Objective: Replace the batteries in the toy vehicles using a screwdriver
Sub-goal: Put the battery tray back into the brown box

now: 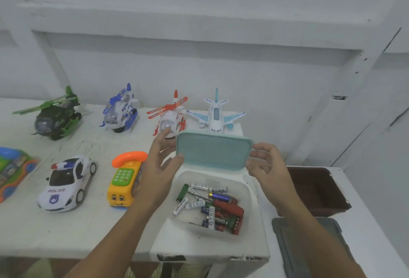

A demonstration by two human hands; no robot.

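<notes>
A pale teal lid (214, 150) is held up between my left hand (158, 162) and my right hand (266, 166), one at each side edge. Below it stands a clear plastic box (249, 191) with several loose batteries (211, 205) inside. On the white table (88, 229) stand toy vehicles: a green helicopter (54, 118), a blue helicopter (120, 110), a red helicopter (170, 116), a white plane (215, 115), a police car (66, 183) and a yellow phone bus (126, 180). No screwdriver is in view.
A colourful toy (13, 167) lies at the left edge. To the right, on a lower white surface, stand a dark brown box (318, 191) and a grey lid (309, 246). A white wall runs behind the table.
</notes>
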